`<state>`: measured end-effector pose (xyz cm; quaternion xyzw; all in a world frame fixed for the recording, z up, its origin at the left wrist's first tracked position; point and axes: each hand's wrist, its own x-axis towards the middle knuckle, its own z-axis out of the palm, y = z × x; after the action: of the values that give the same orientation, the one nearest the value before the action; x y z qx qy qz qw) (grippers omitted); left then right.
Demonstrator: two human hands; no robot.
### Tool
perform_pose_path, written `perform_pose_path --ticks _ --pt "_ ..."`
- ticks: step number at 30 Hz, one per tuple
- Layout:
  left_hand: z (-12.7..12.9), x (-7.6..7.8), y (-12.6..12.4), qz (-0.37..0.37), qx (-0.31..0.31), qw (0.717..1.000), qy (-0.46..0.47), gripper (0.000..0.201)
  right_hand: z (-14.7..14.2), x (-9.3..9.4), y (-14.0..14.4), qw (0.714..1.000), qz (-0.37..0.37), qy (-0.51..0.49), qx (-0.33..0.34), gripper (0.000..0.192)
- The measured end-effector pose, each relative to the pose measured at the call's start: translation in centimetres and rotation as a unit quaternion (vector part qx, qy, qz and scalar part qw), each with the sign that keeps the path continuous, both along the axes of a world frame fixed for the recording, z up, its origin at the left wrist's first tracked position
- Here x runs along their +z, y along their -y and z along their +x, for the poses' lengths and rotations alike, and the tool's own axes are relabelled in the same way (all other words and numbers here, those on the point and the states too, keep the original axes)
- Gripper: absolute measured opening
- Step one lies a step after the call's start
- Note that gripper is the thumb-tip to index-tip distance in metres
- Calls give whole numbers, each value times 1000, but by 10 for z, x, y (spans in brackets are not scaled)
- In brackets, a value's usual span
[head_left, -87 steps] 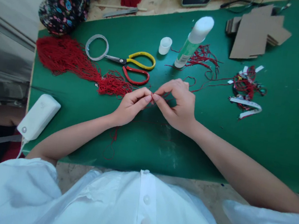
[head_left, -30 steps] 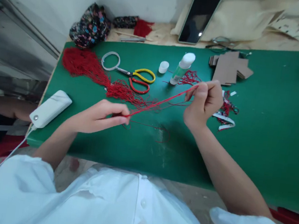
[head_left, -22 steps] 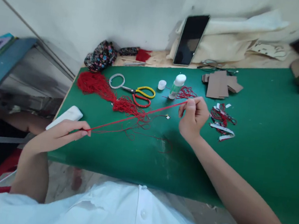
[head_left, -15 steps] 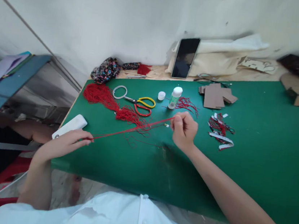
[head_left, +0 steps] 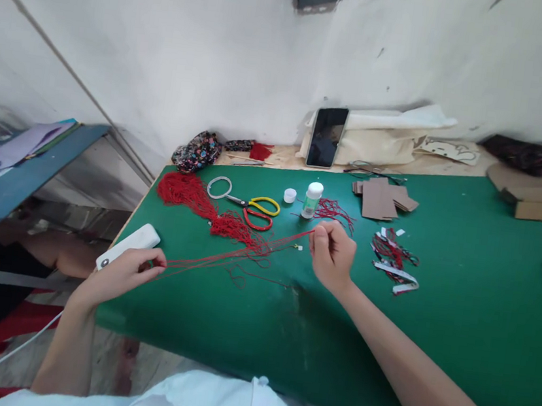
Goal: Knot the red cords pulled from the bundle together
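From the head camera: pinching one end of a red cord [head_left: 238, 250] between thumb and fingertips of the left hand [head_left: 120, 269], right beside the white power bank [head_left: 128, 245] at the near left edge of the green table [head_left: 460, 305]. Gripping the other end in the closed fingers of the right hand [head_left: 331, 255], farther in toward the middle of the table. Stretching the cord nearly taut, its long axis slanting from near left up to far right, low over the felt and crossing the loose end of the red thread bundle [head_left: 199, 202]. Lying just beyond the cord: scissors [head_left: 246, 201] and a small glue bottle [head_left: 311, 199], the bottle close behind the right hand. Leaving wide bare felt on the near side and to the right, with thread scraps [head_left: 395, 261] and cardboard pieces [head_left: 383, 198] well apart; on the left, almost no room before the table edge.
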<state>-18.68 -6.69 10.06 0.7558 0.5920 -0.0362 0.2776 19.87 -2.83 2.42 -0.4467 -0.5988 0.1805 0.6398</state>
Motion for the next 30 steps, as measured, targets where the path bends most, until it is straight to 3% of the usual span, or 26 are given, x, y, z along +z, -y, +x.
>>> perform_pose_path --ticks 9,13,19,22,25,30 --pt "-10 -15 8 149 69 986 -22 15 -2 1 3 997 42 68 22 33" --pt "-11 -29 9 194 136 972 -8 21 -3 0 3 997 37 65 34 33" --pt "-8 -38 10 199 176 963 49 43 -3 -1 2 999 6 26 19 35" --pt "-9 -37 7 232 189 954 14 38 -2 -2 0 1000 -10 0 10 36" --pt "-15 -38 2 275 257 926 -33 31 -1 -4 -3 998 -30 -46 -3 37" --pt "-37 -39 -1 231 318 916 -76 28 4 -4 -8 996 -32 -79 -21 37"
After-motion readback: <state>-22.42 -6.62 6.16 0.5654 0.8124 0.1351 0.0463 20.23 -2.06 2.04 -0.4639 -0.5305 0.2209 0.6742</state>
